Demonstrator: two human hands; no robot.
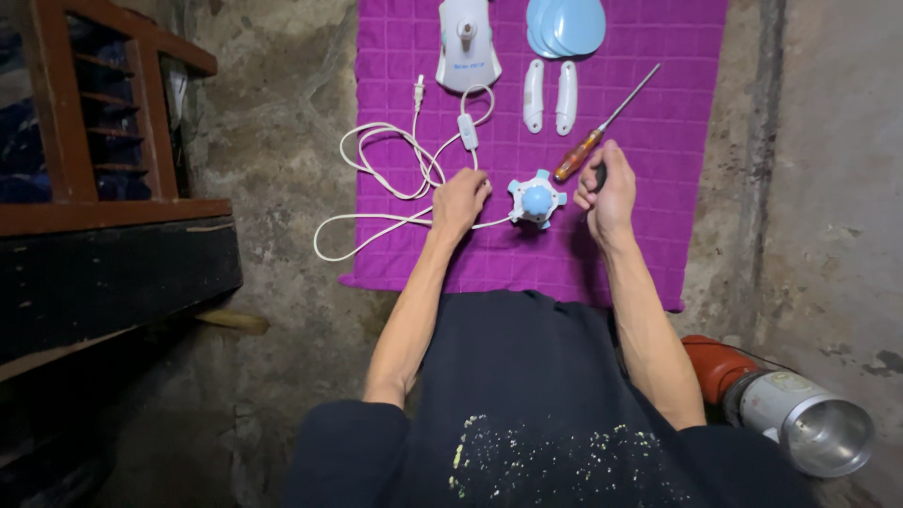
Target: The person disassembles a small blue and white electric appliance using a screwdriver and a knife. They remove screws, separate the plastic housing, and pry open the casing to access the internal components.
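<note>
- On the rough concrete floor (282,141) lies a purple quilted cloth (658,188), carrying a white cord (376,169), a white fan housing (467,47), blue blades (569,23), two white clips (548,94) and an orange-handled screwdriver (602,127).
- Left hand (459,202): grip pinched on the cord, just beside the blue-and-white motor hub (536,199) at the cloth's middle.
- Right hand (607,193): grip clenched around a small dark object, right of the hub.
- Dark wooden furniture (103,188) stands at left; a red-and-silver metal canister (790,414) lies at lower right.

A single head-worn camera looks steeply down from close above, over the person's lap, onto the purple cloth (658,188) spread on the floor (282,188).
</note>
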